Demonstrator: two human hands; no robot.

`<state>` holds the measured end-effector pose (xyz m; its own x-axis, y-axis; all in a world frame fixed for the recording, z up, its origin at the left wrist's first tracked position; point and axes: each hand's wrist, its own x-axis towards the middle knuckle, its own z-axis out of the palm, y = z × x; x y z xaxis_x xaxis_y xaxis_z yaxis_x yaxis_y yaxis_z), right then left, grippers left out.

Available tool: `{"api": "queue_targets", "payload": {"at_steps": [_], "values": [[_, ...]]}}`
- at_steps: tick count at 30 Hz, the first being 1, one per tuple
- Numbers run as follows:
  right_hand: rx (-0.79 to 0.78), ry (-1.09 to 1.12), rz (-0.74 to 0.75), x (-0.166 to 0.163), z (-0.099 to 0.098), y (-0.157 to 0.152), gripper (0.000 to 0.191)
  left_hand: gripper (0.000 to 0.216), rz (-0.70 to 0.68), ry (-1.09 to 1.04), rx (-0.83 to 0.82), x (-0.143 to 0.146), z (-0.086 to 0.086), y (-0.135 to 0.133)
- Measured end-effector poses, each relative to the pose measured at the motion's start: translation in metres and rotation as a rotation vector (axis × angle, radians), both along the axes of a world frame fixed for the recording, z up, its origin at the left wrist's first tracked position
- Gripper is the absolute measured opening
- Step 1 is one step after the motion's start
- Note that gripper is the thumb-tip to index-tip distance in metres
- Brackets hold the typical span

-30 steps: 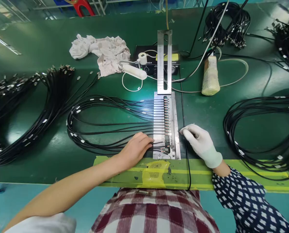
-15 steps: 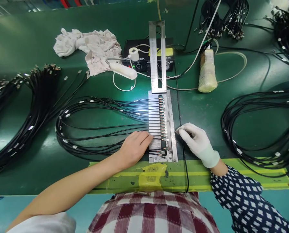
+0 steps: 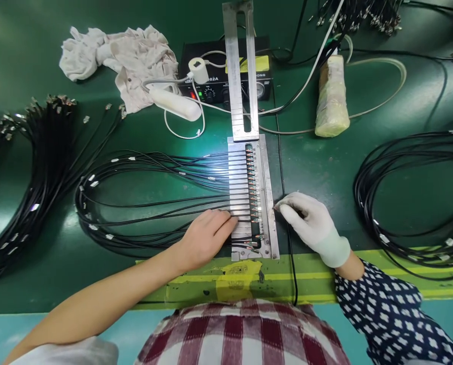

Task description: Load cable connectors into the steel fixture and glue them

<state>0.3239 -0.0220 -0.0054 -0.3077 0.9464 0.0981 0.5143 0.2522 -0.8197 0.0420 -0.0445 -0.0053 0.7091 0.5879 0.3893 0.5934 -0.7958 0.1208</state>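
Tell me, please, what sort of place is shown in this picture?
Probably a cable workshop or factory: a slotted metal fixture has black cables lined up across it, more cable bundles lie on the green bench, and a black control box stands behind.

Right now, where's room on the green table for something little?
One bare patch lies between the black cord, the wrapped thing, the gloved right hand and the right coil. Another lies between the left bundle, looped cables and left forearm. It's crowded at the metal fixture, with cable ends and left hand, and behind it, by the black box.
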Motion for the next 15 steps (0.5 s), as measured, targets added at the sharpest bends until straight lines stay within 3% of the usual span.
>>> {"api": "queue_targets", "payload": {"at_steps": [9, 15], "values": [[-0.005, -0.01, 0.014, 0.0, 0.003, 0.001, 0.026, 0.024, -0.061, -0.032, -0.079, -0.004, -0.003, 0.005], [-0.012, -0.027, 0.006, -0.001, 0.002, 0.002, 0.031, 0.037, 0.051, 0.085, -0.142, -0.014, 0.002, -0.011]]}}
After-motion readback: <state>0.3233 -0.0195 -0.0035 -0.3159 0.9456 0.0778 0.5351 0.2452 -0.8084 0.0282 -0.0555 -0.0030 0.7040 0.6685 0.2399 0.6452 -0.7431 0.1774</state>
